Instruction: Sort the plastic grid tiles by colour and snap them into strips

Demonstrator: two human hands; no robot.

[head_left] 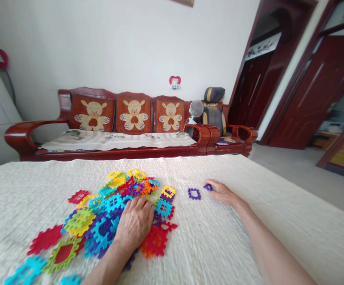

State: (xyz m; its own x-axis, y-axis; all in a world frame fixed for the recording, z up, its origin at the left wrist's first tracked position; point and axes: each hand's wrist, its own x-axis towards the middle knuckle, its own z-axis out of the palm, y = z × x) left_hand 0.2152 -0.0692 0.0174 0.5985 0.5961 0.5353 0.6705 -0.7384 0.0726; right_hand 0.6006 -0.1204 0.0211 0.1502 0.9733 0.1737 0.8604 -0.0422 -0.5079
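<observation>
My left hand (136,219) rests over a heap of toothed plastic building tiles in several colours. Its fingers bend down into the pile, and their tips and whatever they touch are hidden. Around it lie a light blue window tile (114,202), a red tile (156,240) and a green tile on yellow (81,221). Off to the right of the heap, my right hand (222,192) pinches a small purple tile (208,187) between thumb and fingers, at the table surface. Just left of it a square purple frame tile (194,193) lies flat on the cloth, apart from the hand.
A cream quilted cloth (219,245) covers the table. Single tiles lie toward the near left, among them a red one (45,239) and a blue one (26,270). Beyond the far edge stand a wooden sofa (31,132) with bear cushions and a small fan (196,109).
</observation>
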